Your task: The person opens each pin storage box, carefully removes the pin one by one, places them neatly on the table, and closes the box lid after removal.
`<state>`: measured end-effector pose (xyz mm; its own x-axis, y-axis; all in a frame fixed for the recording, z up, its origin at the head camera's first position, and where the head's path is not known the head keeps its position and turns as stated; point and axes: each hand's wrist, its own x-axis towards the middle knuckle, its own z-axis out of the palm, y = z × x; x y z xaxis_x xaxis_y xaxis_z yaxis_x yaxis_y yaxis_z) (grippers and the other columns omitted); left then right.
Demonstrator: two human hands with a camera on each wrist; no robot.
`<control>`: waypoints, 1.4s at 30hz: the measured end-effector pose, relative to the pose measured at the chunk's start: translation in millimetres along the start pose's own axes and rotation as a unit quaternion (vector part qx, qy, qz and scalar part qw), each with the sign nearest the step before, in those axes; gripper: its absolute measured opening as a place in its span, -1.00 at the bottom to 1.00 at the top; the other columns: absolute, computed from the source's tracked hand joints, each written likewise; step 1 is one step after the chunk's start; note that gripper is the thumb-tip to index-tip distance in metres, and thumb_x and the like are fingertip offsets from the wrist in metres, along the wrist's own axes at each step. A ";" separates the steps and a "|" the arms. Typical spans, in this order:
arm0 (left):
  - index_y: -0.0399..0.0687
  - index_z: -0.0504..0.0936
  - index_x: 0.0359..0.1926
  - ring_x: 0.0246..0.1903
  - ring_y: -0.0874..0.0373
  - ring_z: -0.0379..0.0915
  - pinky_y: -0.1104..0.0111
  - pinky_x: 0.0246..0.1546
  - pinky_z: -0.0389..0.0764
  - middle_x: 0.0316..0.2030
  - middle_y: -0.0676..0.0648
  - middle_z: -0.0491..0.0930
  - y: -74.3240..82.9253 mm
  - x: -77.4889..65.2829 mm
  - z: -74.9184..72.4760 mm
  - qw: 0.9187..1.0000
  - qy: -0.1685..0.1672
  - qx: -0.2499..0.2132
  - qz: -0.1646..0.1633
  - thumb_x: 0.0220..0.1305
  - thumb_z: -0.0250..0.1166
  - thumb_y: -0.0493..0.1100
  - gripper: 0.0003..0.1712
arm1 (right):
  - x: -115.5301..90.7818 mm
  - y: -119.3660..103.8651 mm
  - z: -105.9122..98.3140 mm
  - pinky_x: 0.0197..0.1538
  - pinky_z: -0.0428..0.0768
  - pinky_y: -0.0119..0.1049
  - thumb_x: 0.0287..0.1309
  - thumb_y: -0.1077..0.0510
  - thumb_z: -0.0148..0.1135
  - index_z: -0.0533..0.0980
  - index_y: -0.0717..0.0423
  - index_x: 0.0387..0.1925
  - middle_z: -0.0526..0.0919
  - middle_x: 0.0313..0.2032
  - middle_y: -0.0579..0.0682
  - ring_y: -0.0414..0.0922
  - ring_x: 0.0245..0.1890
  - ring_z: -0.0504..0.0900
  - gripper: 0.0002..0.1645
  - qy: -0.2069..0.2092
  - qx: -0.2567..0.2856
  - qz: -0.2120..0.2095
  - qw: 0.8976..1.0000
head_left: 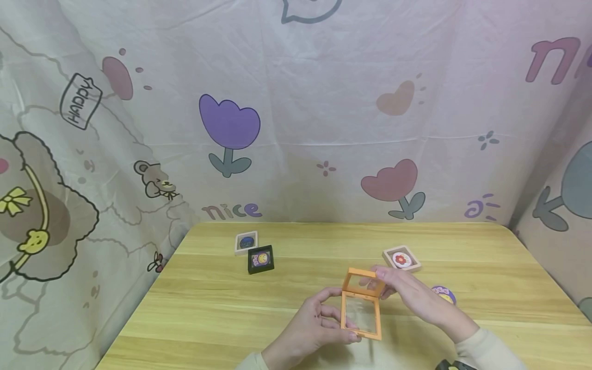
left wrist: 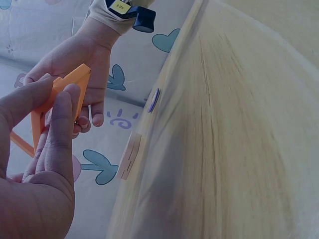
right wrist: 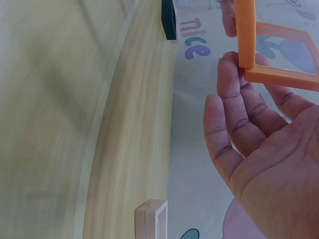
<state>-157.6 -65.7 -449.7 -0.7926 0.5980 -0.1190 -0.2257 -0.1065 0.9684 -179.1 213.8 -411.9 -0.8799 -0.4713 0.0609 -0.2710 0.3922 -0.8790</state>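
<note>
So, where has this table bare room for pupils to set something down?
Bare table lies in front of the black frame, left of the left hand; between the black frame and the flower frame; and right of the round badge. It's crowded around the orange frame and right hand, with the flower frame and round badge close by.

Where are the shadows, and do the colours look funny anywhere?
Head view: wall cloth looks pinkish, faint shadow below the orange case; left wrist view: cloth bluer, broad soft shadow on the table; right wrist view: cloth bluish-grey too, fuzzy dark patches on the table.
</note>
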 end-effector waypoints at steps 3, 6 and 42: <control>0.02 0.41 0.47 -0.20 0.03 0.86 0.28 -0.01 0.80 -0.24 -0.08 0.82 -0.9 -0.3 -0.5 1.000 0.003 0.002 -0.001 0.13 0.62 -0.34 -0.09 | 0.0 0.0 1.0 0.05 0.67 -0.31 0.74 0.03 -0.27 0.45 0.33 0.38 0.73 0.18 0.15 -0.26 -0.06 0.70 -0.42 -0.003 -0.006 -0.005 1.000; 0.01 0.40 0.48 -0.18 0.02 0.86 0.27 0.04 0.79 -0.23 -0.10 0.83 -1.9 -0.5 -1.6 1.000 0.006 0.003 -0.001 0.14 0.61 -0.34 -0.08 | 1.3 -0.1 1.8 0.02 0.68 -0.31 0.73 0.06 -0.24 0.53 0.23 0.29 0.74 0.12 0.13 -0.27 -0.04 0.70 -0.49 -0.015 -0.001 -0.025 1.000; 0.08 0.37 0.53 -0.23 0.13 0.84 0.22 0.18 0.73 -0.19 -0.01 0.83 -2.1 5.8 -10.3 0.999 -0.032 -0.012 0.003 0.16 0.57 -0.40 -0.03 | 0.7 4.4 2.9 0.16 0.68 -0.38 0.63 0.24 -0.02 0.58 0.05 0.14 0.75 0.03 0.07 -0.24 0.07 0.69 -0.72 -0.049 0.040 -0.100 0.993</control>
<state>-167.5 -70.2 -454.6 -0.7565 0.6465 -0.0985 -0.2357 -0.1290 0.9632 -179.8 213.0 -417.1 -0.7681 -0.6100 0.1949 -0.4007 0.2203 -0.8893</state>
